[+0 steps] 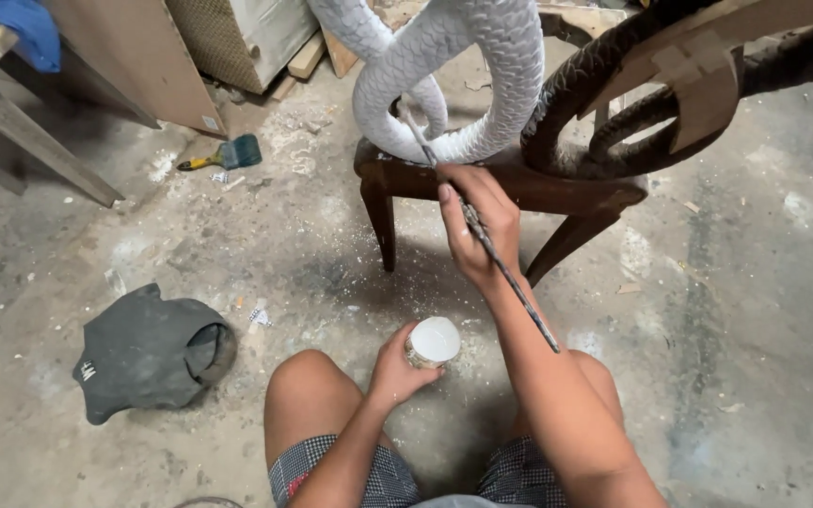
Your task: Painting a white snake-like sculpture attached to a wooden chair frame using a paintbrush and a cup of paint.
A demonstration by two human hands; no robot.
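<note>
Right hand pinches a thin brush, tip on the white scaled coil; left hand grips a paint cup (near, for dipping).

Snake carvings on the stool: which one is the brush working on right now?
The white scaled snake carving, left of the dark brown one. The right hand holds the thin brush with its tip at the white coil's base; the dark carving is untouched.

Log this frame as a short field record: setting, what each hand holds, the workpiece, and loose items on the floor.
Setting: dusty concrete floor, person seated
Right hand: grip on a thin paintbrush, tip at the white scaled coil
Left hand: holds a small cup of white paint
Workpiece: white scaled coil beside a dark coil on a wooden stand
Floor items: dark cloth, flat brush
</note>
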